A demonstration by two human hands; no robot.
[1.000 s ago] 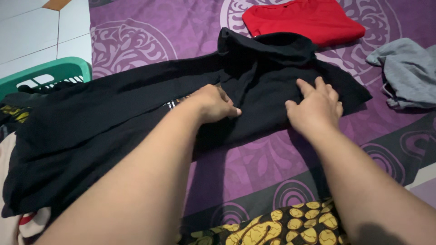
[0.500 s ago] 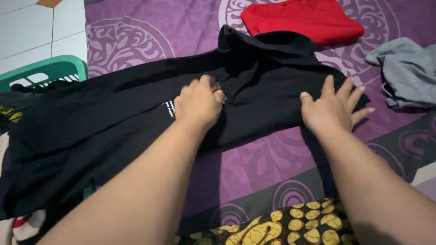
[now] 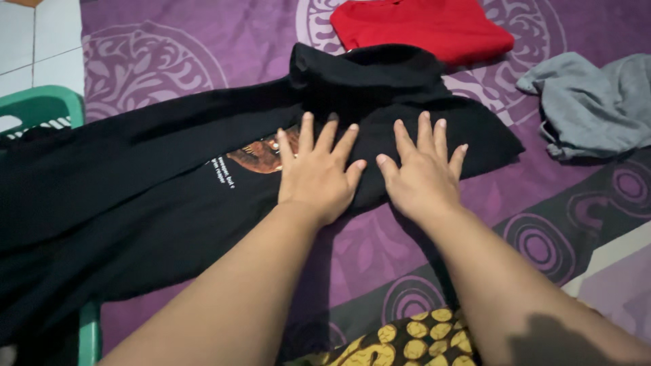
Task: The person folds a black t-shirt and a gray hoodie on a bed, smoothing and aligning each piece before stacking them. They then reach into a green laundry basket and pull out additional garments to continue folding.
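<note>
Left hand (image 3: 317,175) and right hand (image 3: 422,173), fingers spread wide, press flat side by side on black shirt (image 3: 169,183), pinning its fold against purple mat (image 3: 407,251); red shirt (image 3: 424,26) lies beyond.

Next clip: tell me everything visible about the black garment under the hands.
The black garment is soft, matte cloth, spread flat and partly folded on the purple patterned sheet. An orange-brown print with small white lettering shows near its middle. Its left end drapes over a green basket. The left hand and right hand press on it, fingers spread.
</note>
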